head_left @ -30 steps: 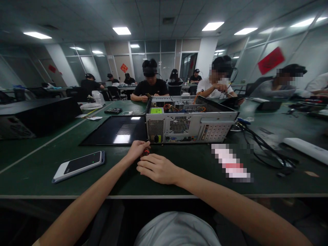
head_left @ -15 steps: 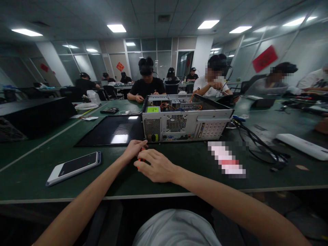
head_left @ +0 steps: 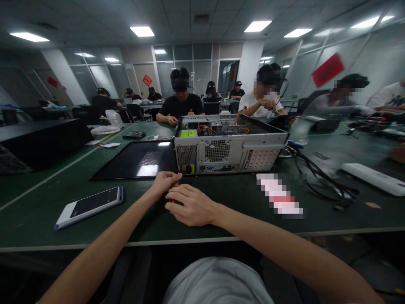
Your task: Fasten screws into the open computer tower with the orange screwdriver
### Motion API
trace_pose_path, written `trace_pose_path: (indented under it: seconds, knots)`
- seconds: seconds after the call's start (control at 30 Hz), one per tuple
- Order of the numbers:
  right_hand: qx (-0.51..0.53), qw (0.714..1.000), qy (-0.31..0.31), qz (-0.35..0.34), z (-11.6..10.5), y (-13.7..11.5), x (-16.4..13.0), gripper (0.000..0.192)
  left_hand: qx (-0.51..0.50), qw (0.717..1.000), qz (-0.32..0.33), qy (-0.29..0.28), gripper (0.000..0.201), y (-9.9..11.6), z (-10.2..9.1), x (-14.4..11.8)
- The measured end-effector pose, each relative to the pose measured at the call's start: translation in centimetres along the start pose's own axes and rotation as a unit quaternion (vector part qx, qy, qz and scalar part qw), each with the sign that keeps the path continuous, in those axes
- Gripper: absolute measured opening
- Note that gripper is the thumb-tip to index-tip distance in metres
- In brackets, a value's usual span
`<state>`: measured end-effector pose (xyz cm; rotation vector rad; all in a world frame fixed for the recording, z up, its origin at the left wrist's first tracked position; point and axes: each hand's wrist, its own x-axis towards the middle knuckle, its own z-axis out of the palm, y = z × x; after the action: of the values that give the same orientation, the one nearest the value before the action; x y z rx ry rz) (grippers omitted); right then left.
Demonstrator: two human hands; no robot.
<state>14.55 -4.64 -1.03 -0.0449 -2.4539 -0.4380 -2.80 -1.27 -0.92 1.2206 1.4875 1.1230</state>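
A grey desktop computer case (head_left: 234,154) lies on its side with its upper side open, showing wires and a power supply with a green label (head_left: 188,133). In front of its lower left corner, my left hand (head_left: 163,184) has thumb and fingers pinched together; what sits between them is too small to tell. My right hand (head_left: 193,207) curls round a screwdriver (head_left: 176,185) with a red-and-black handle, mostly covered by the fingers. Its tip is hidden near my left fingers. The black side panel (head_left: 126,162) lies flat left of the case.
A white phone-like device (head_left: 90,207) lies at the front left. Black cables (head_left: 316,173), a white power strip (head_left: 373,179) and a blurred pink-white item (head_left: 280,196) are on the right. Behind are a hard drive (head_left: 134,134), a small white fan (head_left: 106,129) and several people working.
The view has shifted very slightly. My right hand has turned a little round the handle, hiding more of its red part. My left hand stays pinched in place.
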Motion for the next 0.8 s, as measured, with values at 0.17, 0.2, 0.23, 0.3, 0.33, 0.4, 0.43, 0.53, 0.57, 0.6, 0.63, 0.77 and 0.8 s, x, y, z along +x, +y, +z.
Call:
trace_pose_path:
  seconds: [0.17, 0.2, 0.23, 0.3, 0.33, 0.4, 0.43, 0.53, 0.57, 0.6, 0.63, 0.77, 0.8]
  knots:
    - [0.002, 0.999, 0.029, 0.017, -0.27, 0.3, -0.09, 0.022, -0.039, 0.999, -0.022, -0.018, 0.035, -0.61, -0.13, 0.19]
    - [0.001, 0.999, 0.028, 0.017, -0.22, 0.35, -0.09, 0.023, -0.042, 0.999, -0.025, -0.016, 0.034, -0.75, -0.15, 0.28]
    - [0.0, 1.0, 0.023, 0.014, -0.14, 0.38, -0.1, 0.023, -0.043, 0.999, -0.027, -0.012, 0.034, -0.87, -0.17, 0.37]
    - [0.001, 1.0, 0.006, -0.002, 0.08, 0.39, -0.11, 0.024, -0.045, 0.999, -0.027, -0.01, 0.033, -1.01, -0.21, 0.53]
    - [0.002, 1.0, -0.006, -0.01, 0.18, 0.36, -0.11, 0.024, -0.048, 0.998, -0.027, -0.012, 0.032, -1.02, -0.23, 0.59]
    - [0.007, 0.999, -0.028, -0.018, 0.25, 0.28, -0.08, 0.026, -0.052, 0.998, -0.028, -0.017, 0.032, -0.95, -0.28, 0.66]
    - [0.01, 0.999, -0.039, -0.018, 0.2, 0.23, -0.06, 0.028, -0.052, 0.998, -0.028, -0.019, 0.032, -0.89, -0.3, 0.69]
    - [0.019, 0.998, -0.061, -0.005, -0.15, 0.17, 0.02, 0.033, -0.045, 0.998, -0.027, -0.025, 0.032, -0.78, -0.34, 0.73]
    - [0.022, 0.998, -0.063, 0.002, -0.23, 0.18, 0.03, 0.034, -0.045, 0.998, -0.027, -0.026, 0.032, -0.77, -0.35, 0.73]
    - [0.023, 0.998, -0.061, 0.008, -0.26, 0.21, 0.02, 0.033, -0.05, 0.998, -0.029, -0.028, 0.032, -0.78, -0.35, 0.71]
    - [0.023, 0.998, -0.057, 0.012, -0.23, 0.25, 0.0, 0.032, -0.058, 0.997, -0.034, -0.028, 0.032, -0.79, -0.35, 0.68]
    - [0.003, 0.999, -0.035, 0.017, 0.31, 0.44, -0.13, 0.027, -0.091, 0.994, -0.053, -0.036, 0.03, -0.62, -0.38, 0.31]
    - [-0.003, 0.999, -0.03, 0.016, 0.44, 0.48, -0.13, 0.026, -0.094, 0.993, -0.054, -0.038, 0.03, -0.54, -0.38, 0.19]
